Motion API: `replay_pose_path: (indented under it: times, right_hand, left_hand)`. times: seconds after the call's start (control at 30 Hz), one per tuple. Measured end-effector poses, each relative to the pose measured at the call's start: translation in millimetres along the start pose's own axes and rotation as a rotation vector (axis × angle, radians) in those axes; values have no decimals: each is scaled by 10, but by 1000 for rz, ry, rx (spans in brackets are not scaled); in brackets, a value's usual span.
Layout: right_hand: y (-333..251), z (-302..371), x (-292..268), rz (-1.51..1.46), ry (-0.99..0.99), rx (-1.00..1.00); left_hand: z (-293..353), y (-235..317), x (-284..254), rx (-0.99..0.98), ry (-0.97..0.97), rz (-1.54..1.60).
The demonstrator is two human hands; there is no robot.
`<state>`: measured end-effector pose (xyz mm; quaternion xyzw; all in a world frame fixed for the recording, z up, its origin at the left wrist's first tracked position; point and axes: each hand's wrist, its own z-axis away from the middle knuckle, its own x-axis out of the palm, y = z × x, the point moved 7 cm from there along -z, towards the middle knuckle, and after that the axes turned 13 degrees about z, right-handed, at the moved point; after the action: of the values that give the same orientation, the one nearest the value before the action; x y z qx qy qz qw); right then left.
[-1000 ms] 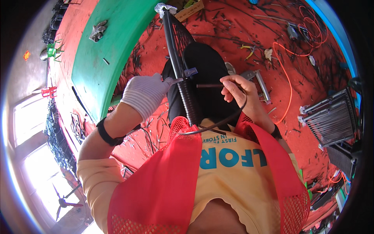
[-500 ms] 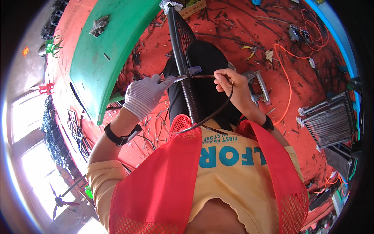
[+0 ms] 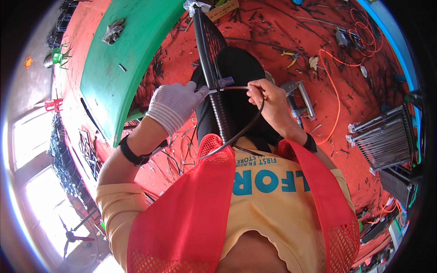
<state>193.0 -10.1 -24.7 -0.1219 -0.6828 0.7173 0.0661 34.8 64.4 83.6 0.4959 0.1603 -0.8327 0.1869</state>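
Observation:
A long black frame (image 3: 203,50) with a woven panel stands between my knees, its far end wrapped in silvery wrapping. Dark strip is wound in tight coils (image 3: 222,116) around its near part. My left hand (image 3: 173,104), in a white knitted glove, is closed beside the frame at a thin light-coloured piece whose kind I cannot make out. On the other side, my bare right hand (image 3: 271,102) pinches a dark flat strip (image 3: 249,131). This strip stretches across from the frame and loops back toward my vest. A small bluish translucent piece (image 3: 226,82) sits against the frame above the coils.
A green table (image 3: 132,54) at the left bears a crumpled grey glove (image 3: 114,31). Right of my knees lie a staple gun (image 3: 300,98), yellow-handled pliers (image 3: 291,58) and an orange hose (image 3: 337,100). Black woven panels (image 3: 382,141) stand far right. Strip scraps litter the red floor.
My left hand has shifted slightly right, closer to the frame, and its wrist has turned. My right hand has moved slightly left, still pinching the strip.

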Motion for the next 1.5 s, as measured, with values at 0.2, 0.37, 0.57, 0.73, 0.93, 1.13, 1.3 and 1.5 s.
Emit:
replay_pose_path:
  times: [0.2,0.37,0.57,0.73,0.93,1.13,1.3,1.5]
  right_hand:
    - [-63,-52,130,113,14,-119]
    - [-15,-134,204,10,-89,134]
    - [113,-196,339,-233,-223,376]
    - [236,-99,453,-376,-249,489]
    - [214,-32,612,-490,-228,459]
    - [313,-38,590,-369,-233,569]
    - [287,-71,622,-336,-302,582]
    - [235,-101,688,-264,-325,639]
  left_hand:
    - [-45,-21,-21,17,-41,4]
    - [-40,-40,-14,28,-25,7]
    - [-32,-57,32,10,-36,12]
    - [-32,-52,25,18,-17,25]
    - [-36,-65,20,-2,-34,63]
    - [-21,-111,12,3,-65,114]
    - [104,-308,-120,-15,-36,208]
    - [523,-1292,-289,-219,268,494]
